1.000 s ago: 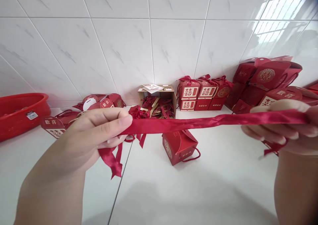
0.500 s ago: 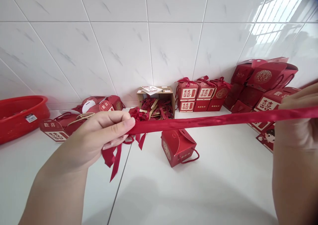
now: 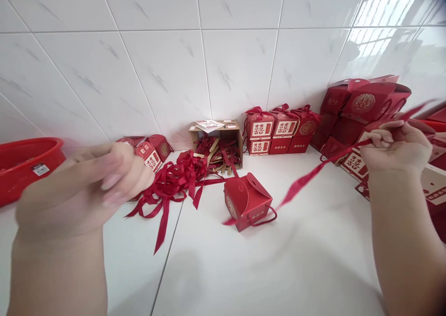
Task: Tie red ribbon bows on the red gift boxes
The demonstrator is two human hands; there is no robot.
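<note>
My right hand (image 3: 397, 144) is raised at the right and pinches a dark red ribbon (image 3: 303, 182). The ribbon's long end trails down leftward through the air, and a short end sticks up past the fingers. My left hand (image 3: 78, 183), blurred at the edges, is at the left with its fingers curled and no ribbon visible in them. Between the hands stands a small red gift box (image 3: 248, 200) with a twisted cord handle; the trailing ribbon passes close to it. A tangled heap of red ribbons (image 3: 170, 179) lies just right of my left hand.
An open cardboard box (image 3: 216, 160) of red and gold strips stands against the tiled wall. Beside it are stacked gift boxes with ribbon bows (image 3: 259, 129). More red boxes (image 3: 364, 102) are piled at the right. A red plastic basin (image 3: 24, 167) sits at the far left.
My left hand has let go of the ribbon and moved left. The ribbon, stretched between both hands before, now hangs loose from my right hand, which has come more into view.
</note>
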